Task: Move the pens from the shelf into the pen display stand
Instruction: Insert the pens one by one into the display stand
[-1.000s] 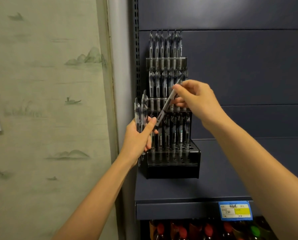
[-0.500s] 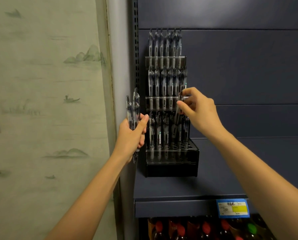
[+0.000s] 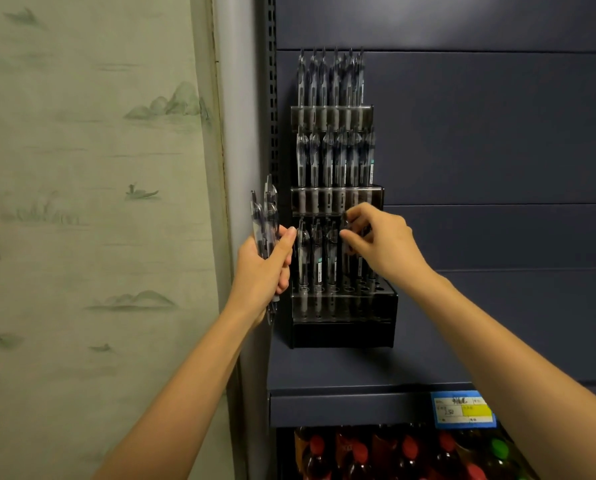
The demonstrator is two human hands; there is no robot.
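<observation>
Two bare forearms, bare left hand (image 3: 261,271), bare right hand (image 3: 384,245), short plain fingernails

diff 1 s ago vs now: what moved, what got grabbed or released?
The right hand swung its clear-barrelled pen from a diagonal tilt to upright and lowered it at the bottom tier of the black tiered pen display stand, still pinching the pen's top. The left hand drew slightly left, away from the stand. Unchanged: the left hand's grip on its bundle of clear pens and the stand's place. Nothing was released.

Dim, soft overhead light; faint glare up top, slight blur, wide-angle edge distortion.
</observation>
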